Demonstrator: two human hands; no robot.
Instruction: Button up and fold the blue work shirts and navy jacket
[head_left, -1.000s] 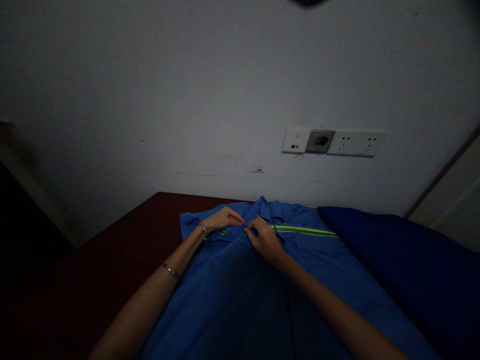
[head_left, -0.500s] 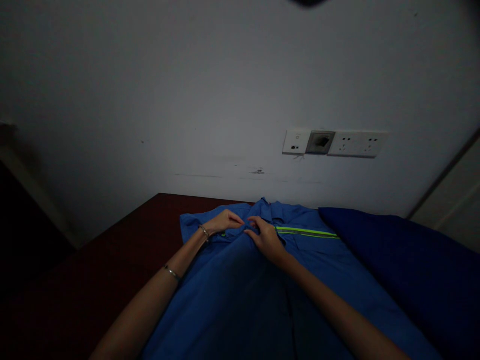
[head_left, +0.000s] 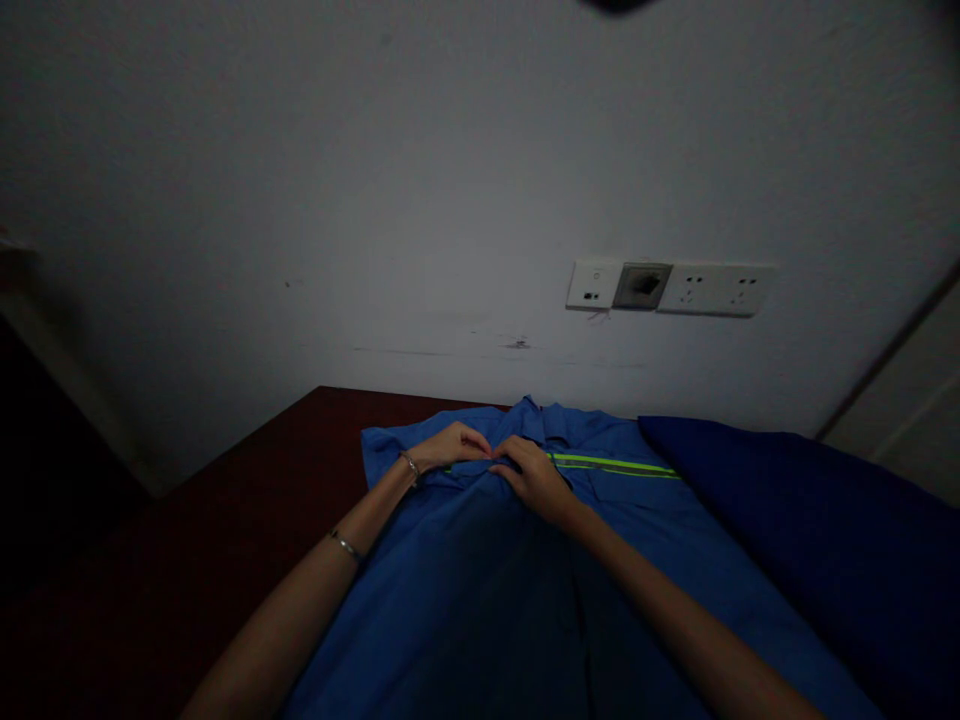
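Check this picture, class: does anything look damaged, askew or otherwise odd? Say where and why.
Yes: the dark scuffs on the wall, above the blue garment and to the lower left of the white sockets. They look odd because they mar an otherwise mostly plain surface.

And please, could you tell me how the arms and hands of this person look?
The left hand and right hand are without gloves, and no sleeves show. The left forearm wears two silvery pieces: a chain-like bracelet at the wrist and a slim band higher up. The right forearm shows no jewellery.
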